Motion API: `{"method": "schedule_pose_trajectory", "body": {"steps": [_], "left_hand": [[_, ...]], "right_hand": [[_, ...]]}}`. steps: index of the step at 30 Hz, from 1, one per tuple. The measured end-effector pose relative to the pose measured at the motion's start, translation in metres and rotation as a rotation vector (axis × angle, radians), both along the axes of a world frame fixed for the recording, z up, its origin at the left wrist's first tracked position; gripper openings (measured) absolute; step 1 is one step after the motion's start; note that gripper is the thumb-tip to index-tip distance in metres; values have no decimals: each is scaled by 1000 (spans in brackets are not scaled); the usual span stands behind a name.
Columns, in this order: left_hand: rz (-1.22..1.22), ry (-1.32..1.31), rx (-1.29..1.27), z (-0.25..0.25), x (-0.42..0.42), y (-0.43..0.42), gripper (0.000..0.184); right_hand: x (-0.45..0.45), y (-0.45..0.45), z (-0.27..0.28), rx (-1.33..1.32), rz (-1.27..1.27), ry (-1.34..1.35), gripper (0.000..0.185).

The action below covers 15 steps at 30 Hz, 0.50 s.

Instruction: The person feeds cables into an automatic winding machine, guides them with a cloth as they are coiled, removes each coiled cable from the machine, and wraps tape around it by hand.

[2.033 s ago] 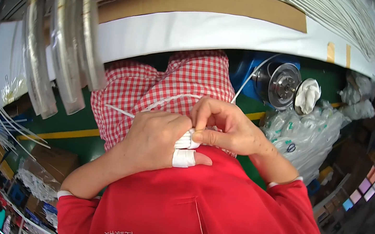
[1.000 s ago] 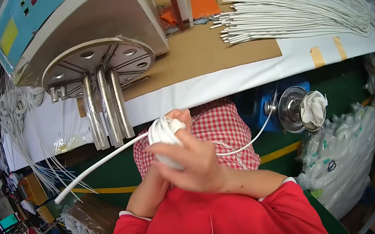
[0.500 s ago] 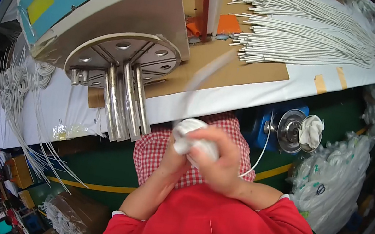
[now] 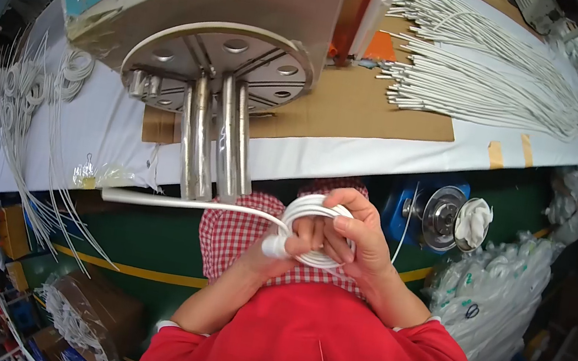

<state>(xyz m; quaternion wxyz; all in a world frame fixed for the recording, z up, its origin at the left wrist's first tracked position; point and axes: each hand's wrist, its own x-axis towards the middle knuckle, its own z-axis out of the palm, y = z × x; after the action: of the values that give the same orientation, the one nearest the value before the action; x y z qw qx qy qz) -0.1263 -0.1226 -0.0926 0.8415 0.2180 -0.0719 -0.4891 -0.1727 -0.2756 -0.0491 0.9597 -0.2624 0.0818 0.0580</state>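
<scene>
A coil of white cable [image 4: 318, 204] is held between my two hands, above the checked cloth on my lap. My left hand [image 4: 299, 245] closes on the coil's lower left side, and some fingers reach into the loop. A white wrapping or bulky white piece shows at its thumb side; I cannot tell which. My right hand [image 4: 368, 239] grips the coil's right side, thumb and index finger at the top. From the coil, a loose cable end [image 4: 173, 202] runs out to the left, thicker towards its tip and passing below the metal rods.
A machine with a round slotted plate [image 4: 219, 69] and upright metal rods [image 4: 195, 148] stands on the table ahead. White cables [image 4: 482, 90] lie in bundles at the back right. Coiled cables [image 4: 34, 86] hang off the left edge. A metal bowl [image 4: 442, 217] and plastic bags [image 4: 491, 304] are at right.
The loose cable end, blurred and raised ahead of my hands before, now stretches out to the left. My right hand has shifted to the coil's right side, and the loop faces me more openly.
</scene>
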Motion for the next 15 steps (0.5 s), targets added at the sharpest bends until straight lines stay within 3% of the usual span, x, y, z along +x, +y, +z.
{"method": "schedule_pose_trajectory", "body": {"steps": [3,4,7,11,15], "left_hand": [[0,-173,58,11,-14,16,27],[0,-127,93,7,-22,30,31],[177,59,81,6,-41,65,35],[427,-16,-7,0,-59,118,37],[698,-119,242,23,-63,148,41]], "right_hand": [[-4,4,-6,237,61,159,19],[-4,13,-10,206,127,192,18],[0,54,-7,-37,293,211,18],[29,106,3,-35,536,42,18],[63,149,6,183,715,148,20]]}}
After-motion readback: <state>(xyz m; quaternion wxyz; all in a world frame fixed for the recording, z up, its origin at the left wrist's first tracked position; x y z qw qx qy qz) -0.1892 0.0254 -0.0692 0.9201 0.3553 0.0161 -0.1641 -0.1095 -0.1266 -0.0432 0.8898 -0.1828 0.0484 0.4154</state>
